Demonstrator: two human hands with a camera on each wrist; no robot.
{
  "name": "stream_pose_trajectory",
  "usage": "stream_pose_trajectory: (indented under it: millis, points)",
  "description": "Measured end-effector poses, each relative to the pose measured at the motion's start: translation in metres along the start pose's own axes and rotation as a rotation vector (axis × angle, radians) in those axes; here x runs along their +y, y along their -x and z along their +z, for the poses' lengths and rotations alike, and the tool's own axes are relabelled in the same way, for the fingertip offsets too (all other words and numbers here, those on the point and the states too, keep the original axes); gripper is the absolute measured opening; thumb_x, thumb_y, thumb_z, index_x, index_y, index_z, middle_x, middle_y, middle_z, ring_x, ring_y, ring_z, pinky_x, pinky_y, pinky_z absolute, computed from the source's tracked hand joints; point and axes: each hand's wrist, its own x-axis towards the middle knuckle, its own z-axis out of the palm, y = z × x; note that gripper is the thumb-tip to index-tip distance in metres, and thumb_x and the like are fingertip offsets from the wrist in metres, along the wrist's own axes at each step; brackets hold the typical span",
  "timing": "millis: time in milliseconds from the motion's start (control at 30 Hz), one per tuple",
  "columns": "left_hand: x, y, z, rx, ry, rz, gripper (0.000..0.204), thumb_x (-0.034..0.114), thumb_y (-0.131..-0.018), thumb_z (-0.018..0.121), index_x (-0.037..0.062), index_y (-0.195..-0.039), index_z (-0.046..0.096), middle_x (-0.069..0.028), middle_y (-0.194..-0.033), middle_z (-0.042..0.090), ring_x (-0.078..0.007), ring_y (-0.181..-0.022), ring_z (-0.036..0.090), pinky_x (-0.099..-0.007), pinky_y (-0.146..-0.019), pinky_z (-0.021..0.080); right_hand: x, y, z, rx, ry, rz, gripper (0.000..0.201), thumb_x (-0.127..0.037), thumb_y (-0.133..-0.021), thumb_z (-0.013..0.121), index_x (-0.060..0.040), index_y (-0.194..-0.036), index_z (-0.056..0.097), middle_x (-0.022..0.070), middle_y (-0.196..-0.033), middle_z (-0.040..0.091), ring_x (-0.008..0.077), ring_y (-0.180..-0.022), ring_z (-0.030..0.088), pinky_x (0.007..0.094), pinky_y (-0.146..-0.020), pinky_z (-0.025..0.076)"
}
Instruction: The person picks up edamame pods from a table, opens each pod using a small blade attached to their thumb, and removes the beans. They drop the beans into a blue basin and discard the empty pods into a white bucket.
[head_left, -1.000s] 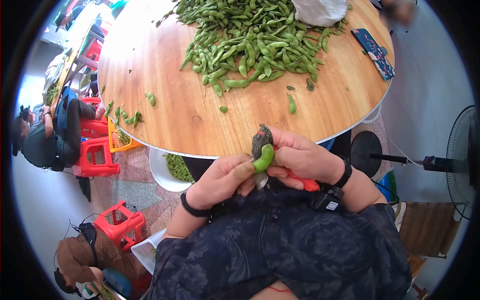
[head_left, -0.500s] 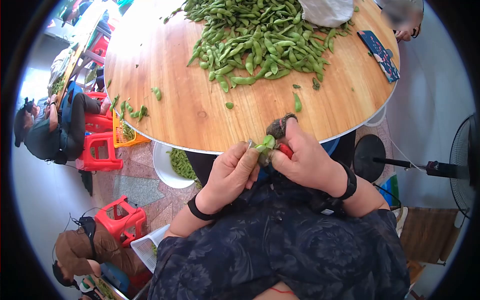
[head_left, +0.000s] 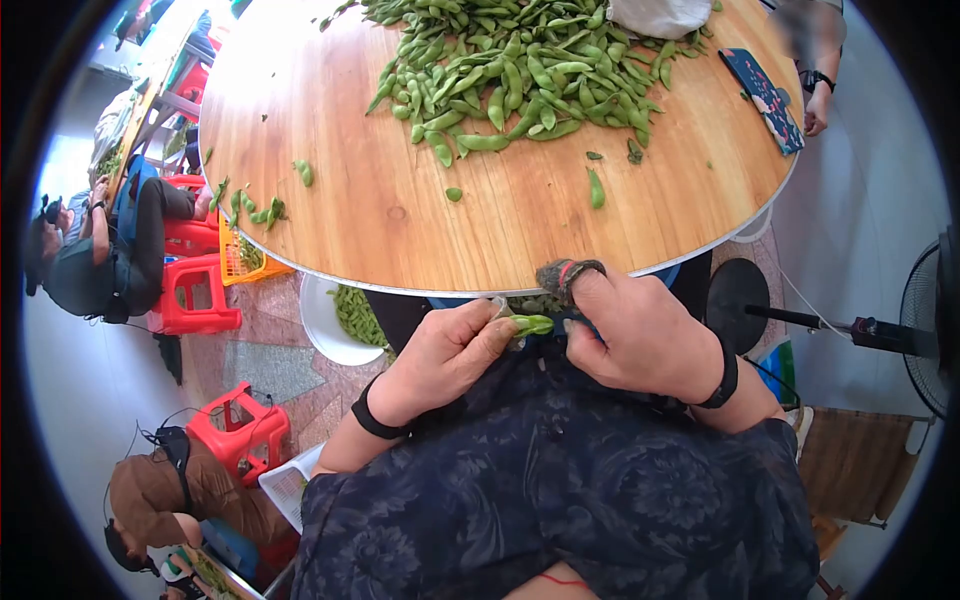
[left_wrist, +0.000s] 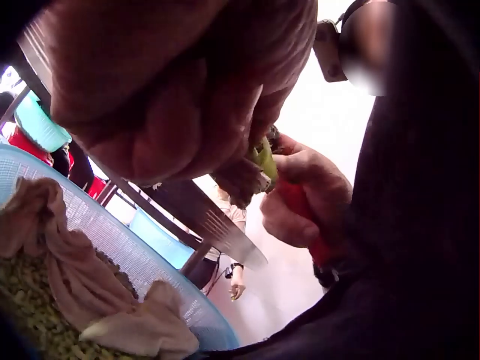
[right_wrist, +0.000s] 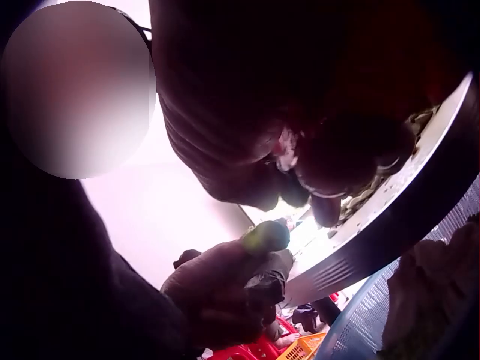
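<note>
Head view: the left hand (head_left: 450,352) pinches a green pod (head_left: 533,325) between thumb and fingers, in front of the body, just short of the table's (head_left: 330,235) near edge. The right hand (head_left: 645,330) is just right of the pod; I cannot tell whether they touch. A grey cloth wrap (head_left: 570,280) covers one of its fingers, and the left wrist view shows its fingers curled round a red thing (left_wrist: 298,201), mostly hidden.

Beyond the hands, a few stray pods lie near the table's left rim, and a pod heap (head_left: 520,85) fills the far middle, with a white cloth (head_left: 662,14) behind it and a patterned case (head_left: 765,100) to the right. Below, at left, a white tub (head_left: 317,330) holds more pods.
</note>
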Motion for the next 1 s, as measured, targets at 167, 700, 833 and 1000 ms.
stream_pose_trajectory:
  millis: [167,700,833,1000]
  points:
    - [0.005,-0.005,0.006,-0.161,0.230,-0.072,0.021,0.017,-0.100,0.048,-0.0002,-0.105,0.059,0.0016,-0.080,0.053,-0.0044,-0.074,0.043,-0.0218,-0.064,0.040,0.011,-0.005,0.007,-0.137,-0.141,-0.053,0.018,-0.007,-0.079,0.059,-0.0001,-0.090,0.047,0.0187,-0.063,0.055,0.0387,-0.060,0.059,0.0434,-0.053,0.048]
    - [-0.001,-0.006,-0.002,-0.266,-0.149,0.087,0.026,0.021,-0.099,0.048,-0.0001,-0.086,0.055,-0.0025,-0.068,0.058,-0.0160,-0.062,0.056,-0.0295,-0.060,0.047,0.030,0.000,0.022,-0.224,-0.587,0.070,0.018,-0.005,-0.080,0.055,-0.0008,-0.090,0.041,0.0127,-0.065,0.054,0.0289,-0.053,0.057,0.0367,-0.051,0.044]
    - [-0.008,-0.007,-0.002,-0.372,0.089,0.090,0.025,0.021,-0.100,0.048,0.0000,-0.092,0.059,-0.0033,-0.075,0.061,-0.0138,-0.069,0.057,-0.0285,-0.065,0.047,0.029,0.001,0.021,-0.263,-0.786,0.008,0.017,-0.005,-0.081,0.053,-0.0014,-0.095,0.043,0.0084,-0.071,0.058,0.0180,-0.053,0.056,0.0311,-0.048,0.043]
    - [-0.002,-0.011,0.006,-0.417,0.328,0.078,0.032,0.028,-0.099,0.048,-0.0001,-0.110,0.060,-0.0009,-0.088,0.063,-0.0091,-0.079,0.055,-0.0244,-0.069,0.044,0.010,-0.007,-0.008,-0.544,-1.003,0.397,0.021,-0.003,-0.084,0.050,-0.0034,-0.105,0.045,0.0013,-0.075,0.058,0.0063,-0.049,0.048,0.0201,-0.042,0.038]
